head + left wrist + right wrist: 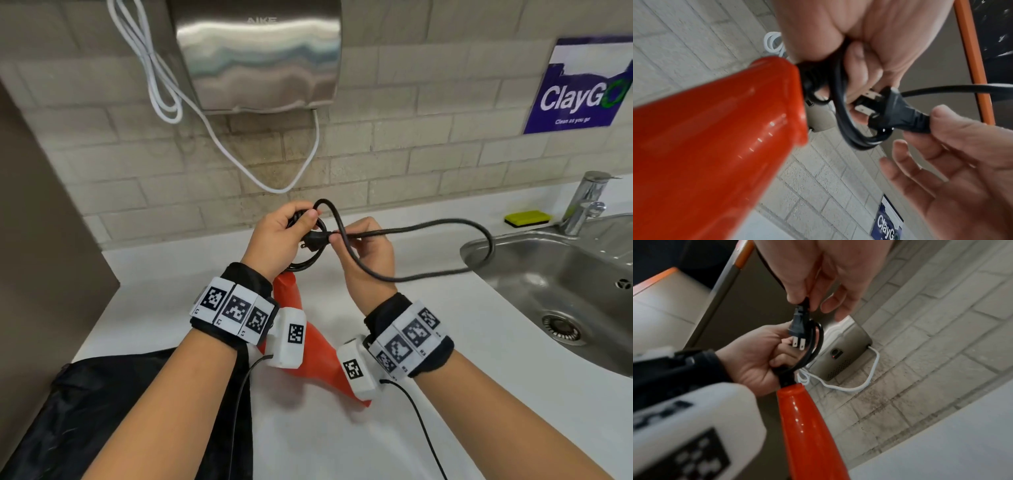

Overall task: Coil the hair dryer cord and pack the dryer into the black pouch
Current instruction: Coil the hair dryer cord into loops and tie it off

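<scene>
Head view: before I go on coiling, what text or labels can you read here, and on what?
"AIKE", faint, on the steel hand dryer on the wall.
"ClayGo" and under it "Clean as you go" on the blue sign.
Wrist band markers: square codes; the tiny characters beneath are too small to read.

white counter (445, 342), black pouch (102, 411), sponge (527, 218)
</scene>
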